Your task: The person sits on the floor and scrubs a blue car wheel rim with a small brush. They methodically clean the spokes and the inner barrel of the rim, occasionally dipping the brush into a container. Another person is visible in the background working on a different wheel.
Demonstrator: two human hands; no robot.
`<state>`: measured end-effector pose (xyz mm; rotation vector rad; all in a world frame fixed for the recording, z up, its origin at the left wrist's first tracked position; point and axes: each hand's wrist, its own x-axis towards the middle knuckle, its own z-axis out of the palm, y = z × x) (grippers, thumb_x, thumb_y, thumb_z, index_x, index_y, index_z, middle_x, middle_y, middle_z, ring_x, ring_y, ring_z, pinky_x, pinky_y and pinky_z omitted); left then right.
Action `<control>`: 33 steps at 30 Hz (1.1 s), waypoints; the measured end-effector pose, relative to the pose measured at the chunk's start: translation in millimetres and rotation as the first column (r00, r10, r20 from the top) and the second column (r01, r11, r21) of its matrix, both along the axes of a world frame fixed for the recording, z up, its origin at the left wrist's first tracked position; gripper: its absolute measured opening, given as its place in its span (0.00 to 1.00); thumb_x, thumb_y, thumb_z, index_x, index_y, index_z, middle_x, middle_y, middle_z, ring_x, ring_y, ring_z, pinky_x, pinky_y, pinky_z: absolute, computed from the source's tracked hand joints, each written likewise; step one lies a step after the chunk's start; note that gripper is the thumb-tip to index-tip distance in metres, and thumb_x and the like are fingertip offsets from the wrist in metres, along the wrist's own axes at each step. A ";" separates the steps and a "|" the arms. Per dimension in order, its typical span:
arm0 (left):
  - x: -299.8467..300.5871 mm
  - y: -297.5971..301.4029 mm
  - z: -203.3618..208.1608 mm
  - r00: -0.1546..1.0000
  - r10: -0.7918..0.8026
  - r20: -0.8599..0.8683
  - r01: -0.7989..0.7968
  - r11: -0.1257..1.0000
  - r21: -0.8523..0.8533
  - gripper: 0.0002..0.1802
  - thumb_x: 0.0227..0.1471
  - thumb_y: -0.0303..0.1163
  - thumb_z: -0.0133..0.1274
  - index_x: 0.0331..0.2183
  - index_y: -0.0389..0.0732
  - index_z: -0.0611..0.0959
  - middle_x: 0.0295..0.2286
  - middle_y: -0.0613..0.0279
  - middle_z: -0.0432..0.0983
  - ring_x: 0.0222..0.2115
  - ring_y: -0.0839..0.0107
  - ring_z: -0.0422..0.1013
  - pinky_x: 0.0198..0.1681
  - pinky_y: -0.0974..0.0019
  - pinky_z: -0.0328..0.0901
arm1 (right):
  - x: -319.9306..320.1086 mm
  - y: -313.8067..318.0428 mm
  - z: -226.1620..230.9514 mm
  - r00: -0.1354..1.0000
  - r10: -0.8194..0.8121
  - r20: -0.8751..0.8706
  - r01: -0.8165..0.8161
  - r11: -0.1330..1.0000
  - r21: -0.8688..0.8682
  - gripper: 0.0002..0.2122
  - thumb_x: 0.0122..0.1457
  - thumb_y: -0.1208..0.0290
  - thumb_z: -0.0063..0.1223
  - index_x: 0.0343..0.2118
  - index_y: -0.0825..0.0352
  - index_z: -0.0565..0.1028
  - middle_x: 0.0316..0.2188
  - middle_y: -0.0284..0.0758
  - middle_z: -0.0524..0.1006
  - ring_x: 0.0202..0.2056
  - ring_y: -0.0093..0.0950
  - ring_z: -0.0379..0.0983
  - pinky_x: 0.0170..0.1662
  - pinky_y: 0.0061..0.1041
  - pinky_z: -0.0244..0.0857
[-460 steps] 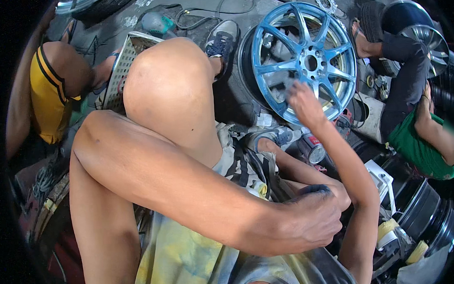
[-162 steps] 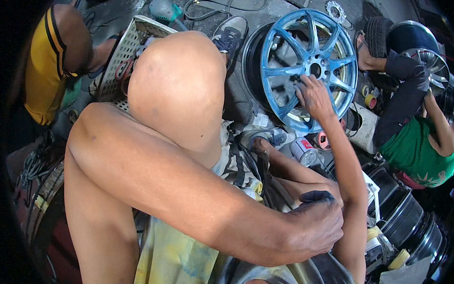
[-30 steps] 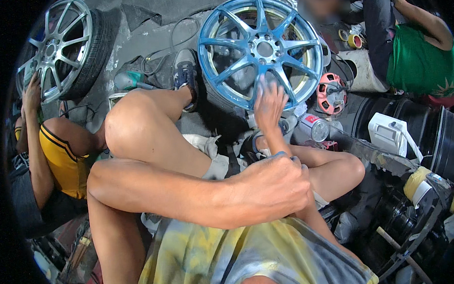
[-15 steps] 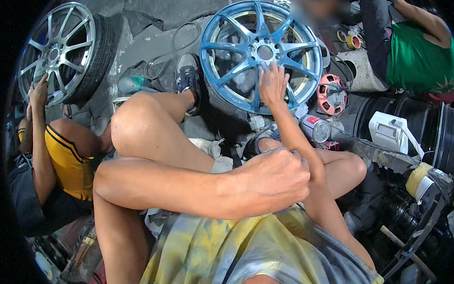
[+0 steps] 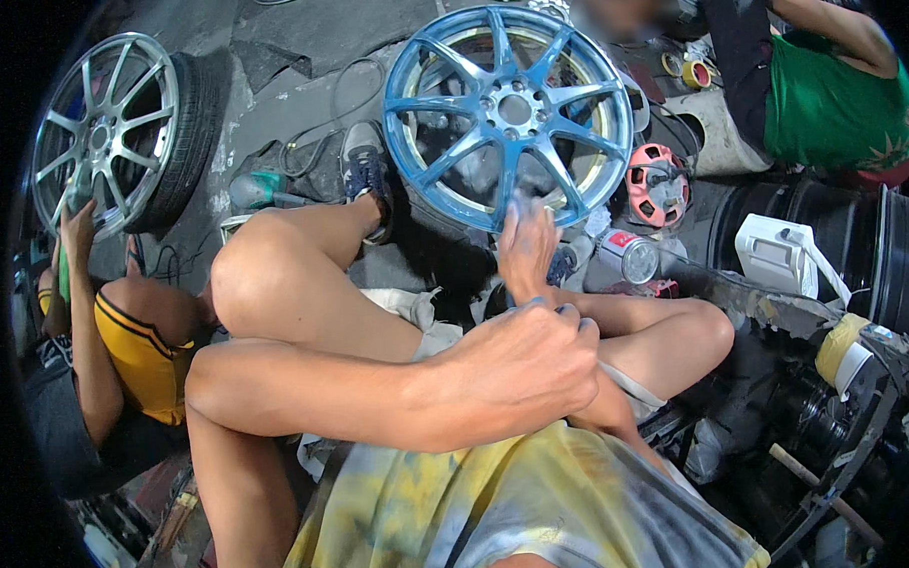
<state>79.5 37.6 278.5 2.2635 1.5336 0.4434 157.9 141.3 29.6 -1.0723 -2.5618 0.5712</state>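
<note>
Head view of a seated person working on a blue wheel rim (image 5: 509,112) that stands upright on the floor beyond the raised left knee (image 5: 249,281). The right hand (image 5: 526,249) reaches to the near lower edge of the rim, palm down on a spoke; its fingers look loosely flat, smeared with blue, and whether anything lies under them cannot be told. The left hand (image 5: 522,367) rests across the lap, closed in a loose fist around the right forearm, holding no tool that can be seen.

Step in hand, as judged: rubbing or sanding the lower spokes by hand. The next move would call for shifting the palm to a neighbouring spoke or turning the rim, while the shoe (image 5: 366,172) braces its left edge.

The rim lies far of both hands, touching only the right one. Just right of it stand a red-and-white tool (image 5: 656,182) and a spray can (image 5: 634,258). Far left, a silver wheel with its tyre (image 5: 109,131) is worked by a person in a yellow shirt (image 5: 142,360). Far right sits a person in a green shirt (image 5: 834,105).
</note>
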 end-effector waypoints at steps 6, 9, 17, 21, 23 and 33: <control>6.9 1.3 0.0 0.997 -0.068 0.046 0.072 0.994 -0.085 0.08 0.41 0.30 0.56 0.25 0.33 0.82 0.29 0.56 0.75 0.34 0.64 0.75 0.35 0.64 0.72 | -30.7 29.0 -13.7 0.995 0.039 -0.089 -0.034 0.998 0.062 0.15 0.69 0.67 0.44 0.53 0.66 0.77 0.41 0.44 0.73 0.45 0.45 0.70 0.44 0.47 0.59; 3.9 5.5 -6.9 0.999 -0.038 0.037 0.040 0.998 -0.058 0.08 0.41 0.29 0.56 0.25 0.34 0.81 0.29 0.56 0.74 0.34 0.63 0.75 0.35 0.62 0.72 | -24.0 27.8 -13.5 0.992 0.025 -0.120 -0.024 1.000 0.009 0.15 0.69 0.68 0.44 0.53 0.67 0.77 0.40 0.44 0.74 0.44 0.46 0.71 0.44 0.48 0.60; 10.2 16.2 -6.6 0.996 -0.085 0.038 0.088 0.992 -0.086 0.08 0.41 0.28 0.56 0.25 0.34 0.80 0.29 0.55 0.74 0.35 0.62 0.75 0.35 0.61 0.71 | -40.1 54.4 -21.2 0.957 0.023 -0.289 -0.066 0.988 -0.140 0.14 0.69 0.71 0.42 0.50 0.71 0.77 0.38 0.51 0.73 0.39 0.53 0.71 0.42 0.49 0.64; 6.9 16.8 -2.1 0.999 -0.035 -0.033 0.031 0.995 -0.100 0.08 0.40 0.28 0.57 0.26 0.34 0.80 0.30 0.56 0.73 0.35 0.63 0.74 0.34 0.62 0.70 | -14.5 16.6 -8.2 0.974 -0.015 -0.227 -0.042 0.970 -0.241 0.15 0.71 0.69 0.39 0.50 0.72 0.76 0.38 0.53 0.73 0.39 0.55 0.71 0.43 0.48 0.64; 4.4 21.9 1.2 0.995 -0.104 -0.007 0.102 0.987 -0.121 0.08 0.40 0.28 0.57 0.26 0.34 0.80 0.30 0.56 0.72 0.35 0.63 0.74 0.34 0.62 0.70 | -25.6 33.9 -17.1 0.970 -0.021 -0.243 -0.018 0.987 -0.159 0.16 0.70 0.69 0.40 0.52 0.72 0.76 0.39 0.53 0.73 0.40 0.54 0.71 0.44 0.48 0.65; 9.6 24.4 10.8 0.989 -0.142 -0.030 0.133 0.968 -0.211 0.09 0.40 0.28 0.57 0.27 0.34 0.79 0.30 0.56 0.71 0.36 0.62 0.73 0.35 0.63 0.70 | -43.0 49.3 -18.0 0.964 -0.003 -0.267 -0.059 0.972 -0.227 0.15 0.69 0.69 0.43 0.51 0.70 0.78 0.37 0.49 0.74 0.41 0.50 0.73 0.43 0.48 0.63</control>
